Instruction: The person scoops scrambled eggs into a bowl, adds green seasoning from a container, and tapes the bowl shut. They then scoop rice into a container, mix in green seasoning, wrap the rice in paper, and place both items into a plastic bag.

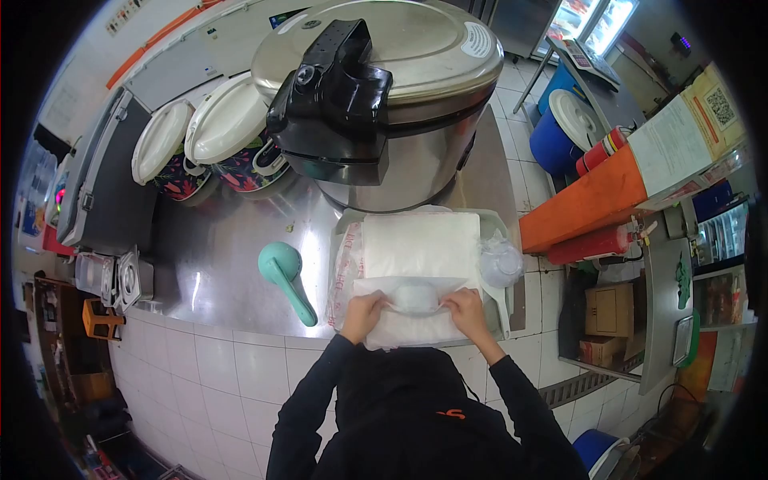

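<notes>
My left hand (364, 314) and my right hand (468, 314) are closed on the two ends of a thin white wrapping sheet (448, 283). The sheet is folded over a rounded whitish lump (414, 297), seen dimly through it, its kind hidden. Beneath lies a stack of white sheets (420, 240) with a crumpled plastic bag printed in red (346, 268) along its left side. All of this rests in a shallow pale tray (509, 227). Close to my right hand, a white-handled scoop (502, 268) has clear plastic around its head.
A teal ladle (282, 264) lies on the steel table (216, 264) to the left. Behind the tray stands a big steel cooker (416, 156) with a black latch. Two flowered pots (232, 132) with white lids are at back left. An orange post (588, 196) rises on the right.
</notes>
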`<state>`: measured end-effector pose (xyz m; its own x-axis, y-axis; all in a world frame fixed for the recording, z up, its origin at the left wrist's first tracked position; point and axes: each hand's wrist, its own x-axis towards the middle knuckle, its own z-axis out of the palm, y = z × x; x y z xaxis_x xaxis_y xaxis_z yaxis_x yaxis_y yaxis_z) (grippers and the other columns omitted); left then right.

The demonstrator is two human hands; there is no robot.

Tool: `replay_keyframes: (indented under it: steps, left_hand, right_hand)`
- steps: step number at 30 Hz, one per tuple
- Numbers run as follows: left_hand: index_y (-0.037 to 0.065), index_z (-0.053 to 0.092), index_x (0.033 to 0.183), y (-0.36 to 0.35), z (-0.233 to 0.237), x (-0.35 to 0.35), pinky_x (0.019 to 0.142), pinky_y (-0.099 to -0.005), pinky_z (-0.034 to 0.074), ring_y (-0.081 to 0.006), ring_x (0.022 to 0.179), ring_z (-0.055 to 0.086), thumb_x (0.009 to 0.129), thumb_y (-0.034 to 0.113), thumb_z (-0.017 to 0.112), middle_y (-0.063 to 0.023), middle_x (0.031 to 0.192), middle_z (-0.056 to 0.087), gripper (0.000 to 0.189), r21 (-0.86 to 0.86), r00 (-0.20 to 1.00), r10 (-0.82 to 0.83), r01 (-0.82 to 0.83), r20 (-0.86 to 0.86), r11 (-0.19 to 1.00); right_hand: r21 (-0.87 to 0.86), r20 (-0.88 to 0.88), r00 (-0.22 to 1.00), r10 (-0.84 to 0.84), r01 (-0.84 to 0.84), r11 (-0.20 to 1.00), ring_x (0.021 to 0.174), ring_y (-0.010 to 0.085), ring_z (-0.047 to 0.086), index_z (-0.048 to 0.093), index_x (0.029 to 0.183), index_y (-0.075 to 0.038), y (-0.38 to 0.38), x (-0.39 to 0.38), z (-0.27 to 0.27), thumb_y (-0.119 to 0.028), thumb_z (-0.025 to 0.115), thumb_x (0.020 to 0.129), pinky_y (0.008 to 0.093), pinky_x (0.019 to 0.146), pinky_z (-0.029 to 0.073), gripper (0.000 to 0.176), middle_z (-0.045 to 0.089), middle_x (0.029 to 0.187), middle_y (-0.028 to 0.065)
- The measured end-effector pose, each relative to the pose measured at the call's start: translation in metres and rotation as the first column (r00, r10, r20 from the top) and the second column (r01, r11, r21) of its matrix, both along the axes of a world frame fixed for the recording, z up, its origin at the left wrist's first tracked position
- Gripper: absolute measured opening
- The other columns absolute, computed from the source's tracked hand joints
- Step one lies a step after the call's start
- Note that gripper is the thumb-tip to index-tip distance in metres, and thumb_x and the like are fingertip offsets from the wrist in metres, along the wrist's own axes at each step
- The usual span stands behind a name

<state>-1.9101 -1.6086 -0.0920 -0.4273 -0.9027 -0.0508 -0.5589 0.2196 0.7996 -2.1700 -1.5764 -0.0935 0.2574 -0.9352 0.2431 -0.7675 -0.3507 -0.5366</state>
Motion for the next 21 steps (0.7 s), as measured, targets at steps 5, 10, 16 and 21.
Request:
replay_keyframes:
  steps: [5,10,16,21]
  left_hand:
    - [0.005,0.052,0.091,-0.018,0.021,-0.030,0.063,-0.0408,0.045,-0.0367,0.075,0.056,0.064,0.006,0.065,-0.0086,0.080,0.056,0.030,-0.071,0.931,0.360,-0.356,0.055,0.932]
    - [0.005,0.053,0.080,-0.038,0.026,-0.025,0.063,-0.0385,0.043,-0.0304,0.076,0.052,0.058,0.013,0.071,-0.0082,0.080,0.052,0.029,-0.432,0.930,0.215,-0.070,0.297,0.899]
    - [0.006,0.054,0.073,-0.005,-0.012,-0.022,0.061,-0.0356,0.039,-0.0248,0.079,0.050,0.061,0.007,0.062,-0.0066,0.079,0.049,0.015,-0.405,0.970,0.120,-0.024,0.212,0.914]
    - [-0.002,0.053,0.091,0.023,-0.002,-0.044,0.067,-0.0369,0.040,-0.0284,0.081,0.049,0.063,0.001,0.051,-0.0133,0.095,0.049,0.029,-0.531,0.945,0.230,-0.073,0.235,0.844]
  right_hand:
    - [0.426,-0.018,0.970,-0.243,0.227,0.876,0.072,0.0254,0.057,0.051,0.090,-0.006,-0.028,0.015,0.017,-0.011,0.062,0.067,0.0361,0.070,0.035,0.026,0.061,0.070,0.0088]
    - [0.091,-0.272,0.953,-0.133,0.163,0.982,0.072,0.0272,0.055,0.054,0.079,-0.007,-0.044,0.023,0.039,-0.012,0.063,0.066,0.0399,0.070,0.035,0.017,0.058,0.077,0.0086]
    - [-0.042,-0.146,0.989,-0.014,0.008,0.999,0.072,0.0216,0.056,0.056,0.076,-0.004,-0.014,0.021,0.000,-0.008,0.059,0.068,0.0333,0.058,0.045,0.010,0.053,0.084,0.0079]
    - [-0.207,-0.131,0.957,-0.258,0.228,0.951,0.087,0.0293,0.059,0.054,0.101,0.005,0.020,0.053,-0.001,-0.003,0.057,0.067,0.0337,0.069,0.050,0.035,0.053,0.110,0.0154]
